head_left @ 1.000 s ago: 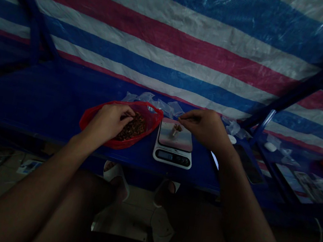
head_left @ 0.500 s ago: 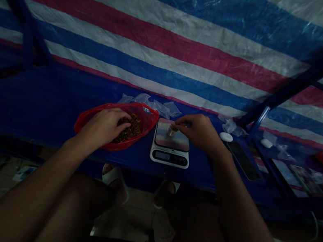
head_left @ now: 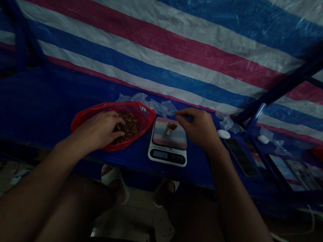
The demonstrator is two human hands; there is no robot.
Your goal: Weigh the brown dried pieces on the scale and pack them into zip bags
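While the left hand (head_left: 97,128) curls among brown pieces (head_left: 129,128) in a red plastic bag (head_left: 147,112), grip unclear | right hand (head_left: 198,127) pinched, far of digital scale (head_left: 167,155) | small pale cup (head_left: 171,129) upright on its platform

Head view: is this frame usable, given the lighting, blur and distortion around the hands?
Head view: dim overall, with the forearms in deep shadow; the striped tarp bows from wide-angle distortion; the left hand and right hand stay readable, but the brown pieces in the red plastic bag look soft.
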